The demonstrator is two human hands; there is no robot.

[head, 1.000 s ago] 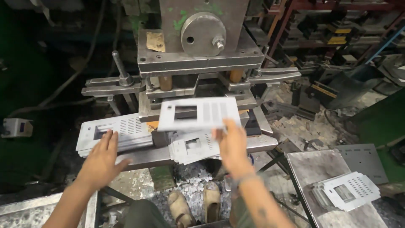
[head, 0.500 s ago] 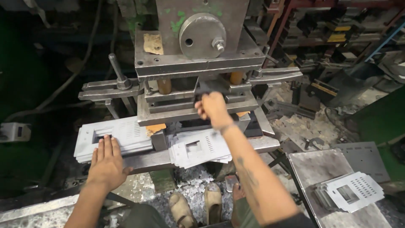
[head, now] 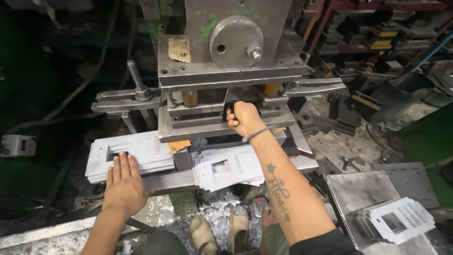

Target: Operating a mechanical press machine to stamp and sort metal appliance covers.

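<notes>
A grey stamping press [head: 226,52] stands in front of me. My right hand [head: 243,118] reaches into the gap of its die set [head: 198,125], fingers closed at the slot; what they grip is hidden. My left hand [head: 123,182] lies flat, fingers apart, on the near edge of a stack of white perforated metal sheets [head: 137,148] left of the die. A second, looser stack of punched sheets [head: 229,167] rests on the press bed under my right forearm.
Metal scrap chips [head: 214,217] litter the floor around my sandalled feet [head: 222,233]. At lower right a steel table [head: 363,193] carries more punched sheets [head: 401,219]. A long handle [head: 134,80] sticks up at the left of the press. Racks of tooling fill the right background.
My right hand carried a white sheet from in front of the die into the press gap; the sheet is out of sight now. My left hand stayed on the left stack.
</notes>
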